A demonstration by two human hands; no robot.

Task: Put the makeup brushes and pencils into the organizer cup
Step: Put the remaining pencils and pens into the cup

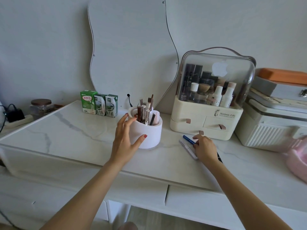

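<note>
The left hand (123, 140) spreads around the organizer cup (147, 132). On the counter (74, 130), the right hand (205, 147) pinches a blue pencil (188, 139).

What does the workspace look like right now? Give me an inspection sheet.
Surface: white marbled tabletop, dry, mostly bare.
Job's things: organizer cup upright, holding several pencils; blue pen, silver pen and a dark pencil lie on the top.
Clutter: three milk cartons, cosmetics case, glass jar.
Hands: left hand around the cup; right hand on the pens.
Cables: black cable by the mirror; adapter far left.
Surroundings: wavy mirror, stacked boxes.
</note>
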